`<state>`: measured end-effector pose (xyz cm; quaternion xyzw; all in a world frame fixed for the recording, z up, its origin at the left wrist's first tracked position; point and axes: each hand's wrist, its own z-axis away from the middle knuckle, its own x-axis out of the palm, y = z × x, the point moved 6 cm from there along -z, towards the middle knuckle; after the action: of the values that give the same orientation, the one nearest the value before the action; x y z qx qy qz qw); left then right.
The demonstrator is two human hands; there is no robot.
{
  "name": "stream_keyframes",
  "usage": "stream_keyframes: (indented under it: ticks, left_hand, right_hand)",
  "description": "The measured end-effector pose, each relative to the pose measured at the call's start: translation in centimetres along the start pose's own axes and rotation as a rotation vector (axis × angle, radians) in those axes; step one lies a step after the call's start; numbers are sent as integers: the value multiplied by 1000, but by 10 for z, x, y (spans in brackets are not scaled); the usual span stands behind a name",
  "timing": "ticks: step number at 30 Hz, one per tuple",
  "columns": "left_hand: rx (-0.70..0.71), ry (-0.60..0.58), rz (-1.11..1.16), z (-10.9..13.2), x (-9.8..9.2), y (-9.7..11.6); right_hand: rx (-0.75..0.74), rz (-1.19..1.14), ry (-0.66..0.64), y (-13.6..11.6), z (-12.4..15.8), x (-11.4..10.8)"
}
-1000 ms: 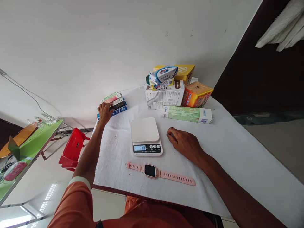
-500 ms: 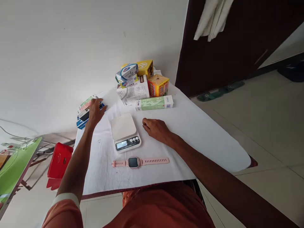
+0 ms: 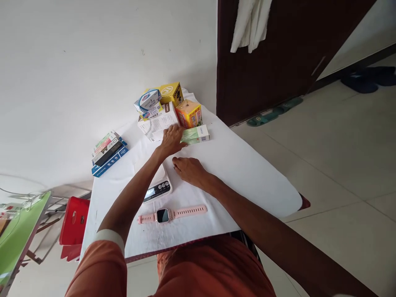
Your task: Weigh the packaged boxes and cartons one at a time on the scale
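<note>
My left hand (image 3: 171, 141) reaches across the scale to the long green and white box (image 3: 196, 134) and covers its left end. Its fingers lie over the box with the thumb apart; a firm grip is not visible. My right hand (image 3: 189, 170) rests on the cloth just right of the scale, fingers curled in, with nothing seen in them. The white kitchen scale (image 3: 158, 190) is partly hidden under my left forearm; its display is lit. In front of it a pink smartwatch (image 3: 162, 215) lies with its strap stretched out flat.
Behind the green box stand an orange box (image 3: 189, 114), a white carton (image 3: 161, 126), a yellow box (image 3: 171, 94) and a blue-white pack (image 3: 149, 101). Several flat boxes (image 3: 108, 152) are stacked at the table's left edge. A red basket (image 3: 73, 220) stands beside the white-clothed table (image 3: 244, 177).
My left hand has left the stack of flat boxes and moved right to the green box, empty. My right hand stays by the scale. The view has shifted somewhat.
</note>
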<state>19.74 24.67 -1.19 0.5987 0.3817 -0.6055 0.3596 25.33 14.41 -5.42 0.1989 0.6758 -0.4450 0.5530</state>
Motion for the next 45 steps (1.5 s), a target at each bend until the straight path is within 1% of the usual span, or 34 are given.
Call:
stream_keyframes:
  ticks: [2,4,6,9,12,14,16,18,21,23,25,27,29,33,36,38,39,43,45]
  left_hand:
    - [-5,-26,29,0,3,-6]
    - [1,-52,58,2,1,-9]
    - [11,-29,63,7,-8,-8]
    - [21,58,32,20,-34,-5]
    - [34,128,41,49,-62,-8]
    - [19,174,86,78,-77,-18]
    - [-22,212,138,112,-84,-33]
    - [-86,234,187,148,-84,-50]
    - [-195,232,248,194,-70,-72]
    - [-260,213,284,216,-56,-82]
    - [-314,190,310,230,-42,-89]
    - [-351,178,324,237,-33,-93]
    - [-362,178,338,238,-28,-94]
    - [-355,169,359,235,-25,-93]
    - [-355,147,357,234,-26,-94]
    - [-343,167,364,236,-32,-95]
    - [-335,197,370,238,-37,-96]
    - [-344,394,358,250,-68,-104]
    - [-372,465,331,256,-82,-109]
  right_hand:
    - [-1,10,5,0,0,0]
    - [0,13,8,0,0,0]
    - [1,3,4,1,-1,1]
    - [-4,-15,-1,2,-2,3]
    - [-6,-24,1,3,-1,2]
    - [-4,-29,-2,2,0,1]
    - [3,-25,-8,1,1,1]
    - [12,-18,-10,1,2,0]
    - [25,-20,0,0,3,-1]
    - [35,-24,11,0,3,-1]
    - [39,-27,23,-1,4,-1]
    - [38,-35,38,-1,4,-1]
    - [39,-42,50,-1,4,-1]
    - [38,-51,59,0,4,0]
    - [36,-55,52,1,3,0]
    - [35,-56,49,1,3,0]
    - [33,-58,47,1,3,0]
    - [35,-61,24,1,4,0]
    - [37,-60,21,0,4,-1]
